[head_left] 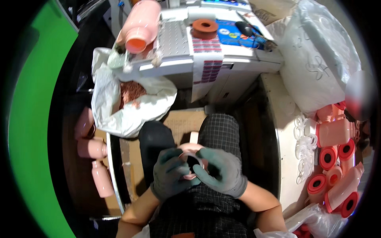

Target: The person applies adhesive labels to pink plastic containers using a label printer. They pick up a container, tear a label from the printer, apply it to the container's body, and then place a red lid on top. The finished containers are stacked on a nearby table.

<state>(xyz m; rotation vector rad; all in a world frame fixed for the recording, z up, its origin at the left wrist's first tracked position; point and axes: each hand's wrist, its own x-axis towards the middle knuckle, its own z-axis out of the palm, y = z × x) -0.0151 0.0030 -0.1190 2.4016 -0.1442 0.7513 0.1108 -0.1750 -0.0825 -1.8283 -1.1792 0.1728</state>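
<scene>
Head view: the left hand (170, 173) and right hand (223, 170) (both gloved) curl around 1 pink container (191, 147), dark opening facing up, over the lap (216, 208); ahead sits a white bag (139, 119); farther left, 3 pink bottles (102, 180).

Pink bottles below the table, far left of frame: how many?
3: the top bottle in shadow; the middle bottle lying sideways, neck right; the lowest bottle, neck pointing up-frame. Others may be hidden behind the white bag.
</scene>
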